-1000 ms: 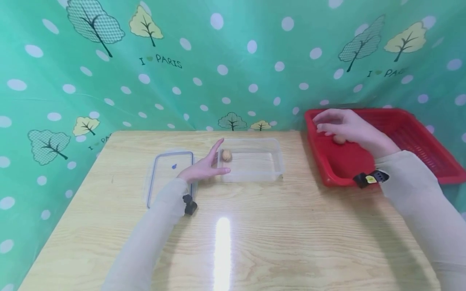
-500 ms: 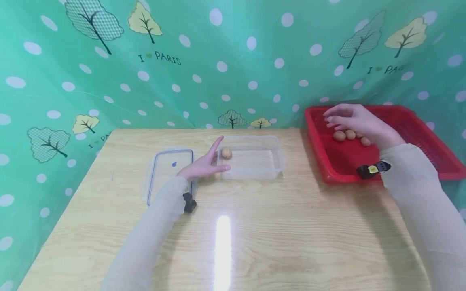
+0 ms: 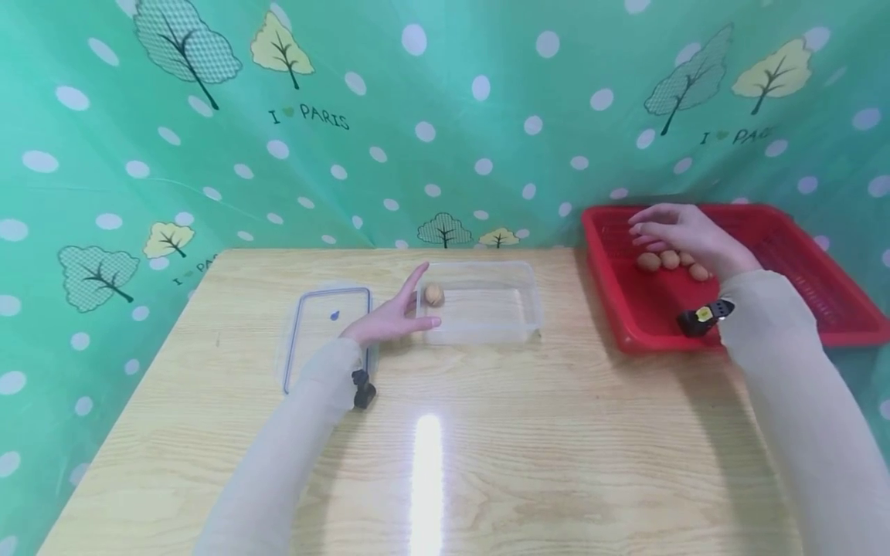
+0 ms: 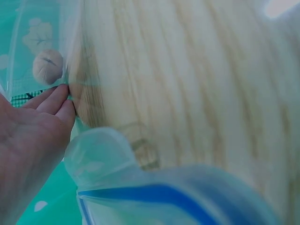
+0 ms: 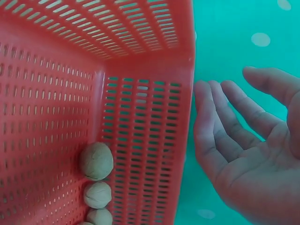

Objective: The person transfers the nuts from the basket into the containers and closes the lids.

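Observation:
A clear plastic container stands at the back middle of the table with one walnut inside its left end. My left hand is at that end, thumb and fingers spread. The left wrist view shows its fingertips right at the container's wall, close to the walnut. Over the red basket is my right hand, fingers loosely bent and nothing between them. Several walnuts lie in a row along the basket's slotted wall; in the head view the hand and wrist overlap part of the basket.
A clear lid with a blue seal lies left of the container, partly under my left forearm. The basket stands at the table's back right. A green patterned curtain hangs behind the wooden table.
My right hand has moved rightward over the basket, and several walnuts that it hid now show. The left hand stays by the container.

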`<state>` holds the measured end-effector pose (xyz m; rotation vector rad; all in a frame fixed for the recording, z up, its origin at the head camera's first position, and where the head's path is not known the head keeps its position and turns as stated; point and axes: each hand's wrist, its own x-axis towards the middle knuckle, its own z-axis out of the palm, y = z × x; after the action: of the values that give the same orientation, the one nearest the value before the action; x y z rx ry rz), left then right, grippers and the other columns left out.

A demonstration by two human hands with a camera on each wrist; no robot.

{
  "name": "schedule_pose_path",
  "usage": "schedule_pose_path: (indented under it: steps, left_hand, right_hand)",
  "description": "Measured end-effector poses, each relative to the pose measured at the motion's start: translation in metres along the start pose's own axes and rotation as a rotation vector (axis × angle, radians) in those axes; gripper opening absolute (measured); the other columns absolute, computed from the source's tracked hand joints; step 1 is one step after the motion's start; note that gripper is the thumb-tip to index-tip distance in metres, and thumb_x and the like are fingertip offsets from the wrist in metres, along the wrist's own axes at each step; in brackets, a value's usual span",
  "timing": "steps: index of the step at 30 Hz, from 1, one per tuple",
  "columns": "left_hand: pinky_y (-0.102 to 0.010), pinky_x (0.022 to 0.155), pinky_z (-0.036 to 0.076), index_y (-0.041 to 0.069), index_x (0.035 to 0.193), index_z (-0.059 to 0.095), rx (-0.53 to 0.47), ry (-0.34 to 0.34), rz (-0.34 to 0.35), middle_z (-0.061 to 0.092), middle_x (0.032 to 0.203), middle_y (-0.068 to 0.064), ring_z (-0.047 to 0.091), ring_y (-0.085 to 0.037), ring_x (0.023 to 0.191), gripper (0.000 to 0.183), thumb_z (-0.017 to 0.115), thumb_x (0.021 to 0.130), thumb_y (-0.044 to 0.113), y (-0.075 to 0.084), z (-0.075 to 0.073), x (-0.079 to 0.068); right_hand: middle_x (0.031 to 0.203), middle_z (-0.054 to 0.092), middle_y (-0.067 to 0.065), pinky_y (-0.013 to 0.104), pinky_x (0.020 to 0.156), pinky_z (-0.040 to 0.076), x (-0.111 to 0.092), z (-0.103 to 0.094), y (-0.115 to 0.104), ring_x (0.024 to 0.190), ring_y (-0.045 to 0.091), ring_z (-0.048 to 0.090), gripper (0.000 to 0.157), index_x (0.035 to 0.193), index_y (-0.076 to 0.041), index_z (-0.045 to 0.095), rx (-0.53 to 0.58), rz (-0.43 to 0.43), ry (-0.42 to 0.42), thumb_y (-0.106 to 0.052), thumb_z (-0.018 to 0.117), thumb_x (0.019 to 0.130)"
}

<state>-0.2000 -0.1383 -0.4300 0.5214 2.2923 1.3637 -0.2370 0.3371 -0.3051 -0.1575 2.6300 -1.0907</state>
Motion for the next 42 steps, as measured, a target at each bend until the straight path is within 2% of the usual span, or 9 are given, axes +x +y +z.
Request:
schedule_pose_path:
  steps: [7, 12, 16, 24, 28, 33, 36, 38, 42]
  left_hand:
    - [-0.050, 0.113, 0.021, 0.044, 0.151, -0.012, -0.012, -0.008, 0.013, -0.010, 0.160, -0.010, 0.014, -0.041, 0.142, 0.102, 0.069, 0.091, 0.030, 0.003, 0.001, -0.002]
    - [-0.052, 0.113, 0.020, 0.039, 0.152, -0.013, -0.025, -0.017, 0.018, -0.013, 0.159, -0.010, 0.012, -0.042, 0.142, 0.102, 0.069, 0.091, 0.029, 0.003, 0.000, -0.002]
    - [-0.051, 0.113, 0.022, 0.044, 0.151, -0.011, -0.032, -0.017, 0.016, -0.012, 0.159, -0.011, 0.013, -0.042, 0.141, 0.100, 0.068, 0.091, 0.029, 0.003, 0.000, -0.003]
    - [-0.048, 0.113, 0.023, 0.045, 0.151, -0.009, -0.041, -0.015, 0.011, -0.011, 0.160, -0.008, 0.014, -0.040, 0.142, 0.099, 0.068, 0.091, 0.030, 0.001, 0.000, -0.003]
    - [-0.050, 0.112, 0.023, 0.040, 0.153, -0.009, -0.034, -0.015, 0.019, -0.010, 0.160, -0.010, 0.015, -0.042, 0.141, 0.099, 0.068, 0.092, 0.030, 0.001, 0.001, -0.004]
    - [-0.051, 0.113, 0.022, 0.035, 0.154, -0.009, -0.021, -0.009, 0.032, -0.010, 0.160, -0.011, 0.015, -0.043, 0.141, 0.100, 0.068, 0.092, 0.029, 0.001, 0.002, -0.005]
    - [-0.049, 0.113, 0.021, 0.039, 0.153, -0.009, -0.026, -0.007, 0.029, -0.011, 0.160, -0.009, 0.014, -0.042, 0.141, 0.100, 0.068, 0.092, 0.028, 0.001, 0.001, -0.005]
    - [-0.048, 0.113, 0.022, 0.043, 0.152, -0.009, -0.036, -0.007, 0.022, -0.012, 0.160, -0.009, 0.014, -0.041, 0.141, 0.100, 0.068, 0.091, 0.029, 0.001, 0.001, -0.005]
    - [-0.047, 0.113, 0.023, 0.047, 0.151, -0.008, -0.052, -0.008, 0.011, -0.011, 0.160, -0.009, 0.015, -0.040, 0.142, 0.099, 0.069, 0.091, 0.031, 0.000, 0.001, -0.004]
  right_hand:
    - [0.132, 0.051, 0.018, 0.018, 0.078, 0.049, 0.005, -0.001, 0.009, 0.105, 0.018, 0.057, 0.054, 0.140, -0.004, 0.042, 0.007, -0.019, 0.026, -0.029, 0.061, 0.096]
    - [0.129, 0.054, 0.015, 0.019, 0.077, 0.049, 0.009, 0.002, 0.021, 0.099, 0.009, 0.059, 0.055, 0.141, -0.002, 0.043, 0.018, 0.002, 0.047, -0.031, 0.059, 0.097]
    - [0.122, 0.059, 0.011, 0.018, 0.076, 0.052, 0.014, 0.004, 0.029, 0.088, 0.000, 0.061, 0.054, 0.140, 0.003, 0.041, 0.077, 0.008, 0.040, -0.032, 0.054, 0.100]
    - [0.122, 0.058, 0.012, 0.022, 0.078, 0.053, 0.017, 0.005, 0.039, 0.092, 0.007, 0.061, 0.055, 0.140, 0.003, 0.041, 0.075, 0.021, 0.053, -0.031, 0.055, 0.099]
    - [0.114, 0.059, 0.002, 0.025, 0.074, 0.051, 0.016, 0.004, 0.045, 0.091, 0.017, 0.059, 0.055, 0.139, 0.003, 0.042, 0.059, 0.047, 0.053, -0.032, 0.056, 0.098]
    - [0.097, 0.059, -0.014, 0.023, 0.074, 0.052, 0.017, 0.003, 0.053, 0.086, 0.011, 0.059, 0.056, 0.139, 0.007, 0.039, 0.118, 0.062, 0.051, -0.029, 0.055, 0.099]
    - [0.093, 0.058, -0.017, 0.021, 0.075, 0.052, 0.019, 0.003, 0.055, 0.085, 0.006, 0.061, 0.056, 0.139, 0.008, 0.037, 0.119, 0.059, 0.054, -0.029, 0.053, 0.100]
    - [0.096, 0.060, -0.012, 0.020, 0.075, 0.052, 0.020, 0.002, 0.056, 0.084, 0.006, 0.062, 0.056, 0.139, 0.010, 0.037, 0.101, 0.058, 0.052, -0.029, 0.051, 0.101]
    - [0.116, 0.058, 0.015, 0.019, 0.072, 0.051, 0.020, 0.000, 0.058, 0.088, 0.009, 0.061, 0.058, 0.140, 0.010, 0.034, 0.037, 0.084, 0.017, -0.029, 0.051, 0.101]
